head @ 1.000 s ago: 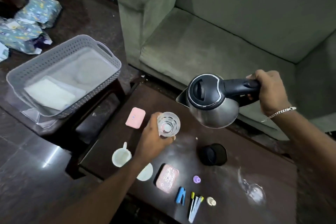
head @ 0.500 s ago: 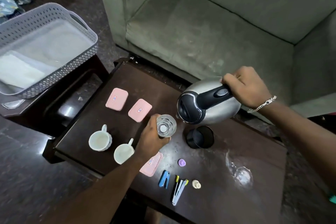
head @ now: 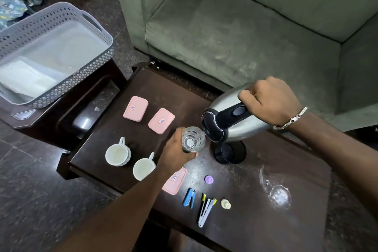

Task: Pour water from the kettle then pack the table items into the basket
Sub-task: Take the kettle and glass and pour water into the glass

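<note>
My right hand (head: pixel 270 101) grips the black handle of a steel kettle (head: pixel 229 124), tipped steeply with its spout at the rim of a clear glass (head: pixel 193 139). My left hand (head: pixel 176 153) holds that glass upright above the dark table (head: pixel 255 221). The kettle's black base (head: pixel 230 152) sits just below the kettle. A grey perforated basket (head: pixel 67 80) stands on a lower side table to the left, with white items inside.
On the table lie three pink lidded boxes (head: pixel 136 108) (head: pixel 161 120) (head: pixel 174 181), two white cups (head: pixel 117 154) (head: pixel 143 168), a blue stapler (head: pixel 189 198), a few pens (head: pixel 205 208), a purple cap (head: pixel 209 179), a small cream piece (head: pixel 225 203) and a lying clear wine glass (head: pixel 276 192). A green sofa (head: pixel 235 26) stands behind.
The kettle has tipped further down and moved left, bringing its spout to the glass. My left hand keeps the glass nearly in place.
</note>
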Motion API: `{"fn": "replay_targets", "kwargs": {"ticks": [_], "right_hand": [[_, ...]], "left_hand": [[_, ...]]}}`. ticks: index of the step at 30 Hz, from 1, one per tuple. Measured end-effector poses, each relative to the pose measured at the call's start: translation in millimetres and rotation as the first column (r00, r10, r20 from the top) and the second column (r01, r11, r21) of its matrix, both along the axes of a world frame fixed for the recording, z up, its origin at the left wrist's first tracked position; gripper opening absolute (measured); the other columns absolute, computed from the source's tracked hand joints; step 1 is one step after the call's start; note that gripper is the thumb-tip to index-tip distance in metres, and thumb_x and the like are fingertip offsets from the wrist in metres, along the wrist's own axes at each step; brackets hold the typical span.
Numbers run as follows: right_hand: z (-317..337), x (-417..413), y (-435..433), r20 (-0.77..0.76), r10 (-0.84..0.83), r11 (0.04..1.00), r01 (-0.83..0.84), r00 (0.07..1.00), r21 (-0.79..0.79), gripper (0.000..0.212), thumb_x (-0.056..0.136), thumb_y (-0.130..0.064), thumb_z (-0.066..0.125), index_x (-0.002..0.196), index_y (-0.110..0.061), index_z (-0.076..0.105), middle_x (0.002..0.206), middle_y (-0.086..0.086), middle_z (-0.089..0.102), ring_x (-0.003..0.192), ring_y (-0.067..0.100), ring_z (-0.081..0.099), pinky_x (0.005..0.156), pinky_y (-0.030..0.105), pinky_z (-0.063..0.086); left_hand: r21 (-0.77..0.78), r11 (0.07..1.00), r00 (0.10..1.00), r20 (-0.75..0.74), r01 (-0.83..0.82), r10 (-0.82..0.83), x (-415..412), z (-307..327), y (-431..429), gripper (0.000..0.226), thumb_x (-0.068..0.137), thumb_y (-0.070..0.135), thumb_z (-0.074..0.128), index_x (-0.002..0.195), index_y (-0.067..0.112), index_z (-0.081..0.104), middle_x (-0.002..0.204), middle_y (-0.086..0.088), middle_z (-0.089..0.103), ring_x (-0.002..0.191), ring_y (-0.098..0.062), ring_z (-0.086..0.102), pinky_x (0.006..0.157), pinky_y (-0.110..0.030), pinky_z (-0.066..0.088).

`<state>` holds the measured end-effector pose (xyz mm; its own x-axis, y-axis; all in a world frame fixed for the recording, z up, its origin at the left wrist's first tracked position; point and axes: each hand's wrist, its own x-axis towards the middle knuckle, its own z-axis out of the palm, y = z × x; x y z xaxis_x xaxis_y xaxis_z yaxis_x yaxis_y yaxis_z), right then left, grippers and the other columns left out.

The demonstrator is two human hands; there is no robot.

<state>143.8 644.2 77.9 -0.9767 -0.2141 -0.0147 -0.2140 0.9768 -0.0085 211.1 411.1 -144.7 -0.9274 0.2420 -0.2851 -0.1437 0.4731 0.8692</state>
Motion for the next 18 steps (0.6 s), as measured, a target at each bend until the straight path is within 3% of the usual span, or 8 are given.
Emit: {"fn": "replay_targets", "kwargs": {"ticks": [7, 13, 18], "right_hand": [[6.9, 2.6, -8.1, -0.009, 0.012, 0.997, -0.012, 1.0, 0.081, 0.048, 0.081, -0.045, 0.027, 0.049, -0.011, 0.023, 0.045, 0.009, 0.023, 0.047, 0.04, 0.036, 0.05, 0.033, 0.026], [11.5, 5.4, -10.3, -0.019, 0.013, 0.995, -0.011, 1.0, 0.102, 0.046, 0.08, -0.044, 0.028, 0.049, -0.01, 0.024, 0.043, 0.009, 0.024, 0.045, 0.039, 0.037, 0.05, 0.032, 0.027], [14.6, 7.2, -10.1, -0.02, 0.023, 0.994, -0.02, 1.0, 0.11, 0.046, 0.081, -0.044, 0.029, 0.049, -0.011, 0.023, 0.043, 0.008, 0.025, 0.046, 0.039, 0.036, 0.05, 0.032, 0.029]], "left_hand": [[0.031, 0.999, 0.999, 0.019, -0.028, 0.027, 3.6, -5.0, 0.1, 0.074, 0.064, 0.024, 0.092, 0.122, 0.033, 0.047, 0.114, 0.009, 0.066, 0.103, -0.015, 0.064, 0.089, -0.032, 0.055], [0.031, 0.999, 0.999, 0.032, -0.041, 0.04, 5.2, -7.3, 0.1, 0.075, 0.063, 0.027, 0.093, 0.122, 0.034, 0.047, 0.113, 0.011, 0.066, 0.101, -0.01, 0.063, 0.077, -0.002, 0.042], [0.028, 0.998, 0.998, 0.047, -0.049, 0.048, 5.2, -8.4, 0.8, 0.074, 0.063, 0.027, 0.093, 0.121, 0.035, 0.047, 0.112, 0.012, 0.066, 0.101, -0.009, 0.064, 0.079, -0.01, 0.046]]}}
